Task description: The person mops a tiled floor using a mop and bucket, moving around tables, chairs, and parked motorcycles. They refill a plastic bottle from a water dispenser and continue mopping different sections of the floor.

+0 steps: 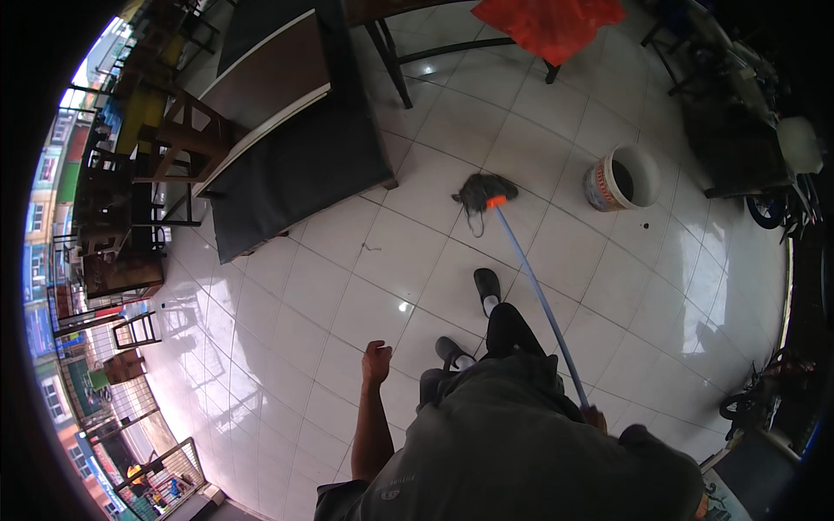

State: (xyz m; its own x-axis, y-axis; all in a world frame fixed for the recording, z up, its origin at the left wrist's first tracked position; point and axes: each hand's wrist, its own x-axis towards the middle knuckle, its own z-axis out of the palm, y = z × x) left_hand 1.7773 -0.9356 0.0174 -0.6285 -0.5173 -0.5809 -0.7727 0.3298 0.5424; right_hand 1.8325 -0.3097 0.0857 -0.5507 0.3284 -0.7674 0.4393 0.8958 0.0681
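Note:
My right hand [594,418] grips the top of a long blue mop handle [536,291] near my hip. The handle slants forward to an orange collar and a dark grey stringy mop head [483,191] lying on the white tiled floor [347,286]. My left hand [376,361] hangs free at my side, fingers loosely curled, holding nothing. My black shoes [486,285] stand on the tiles just behind the mop head.
A white bucket [622,179] stands on the floor to the right of the mop head. A dark table [295,148] with wooden chairs [187,139] fills the left. Another table with an orange cloth [549,24] is at the top. Motorbikes [773,208] line the right.

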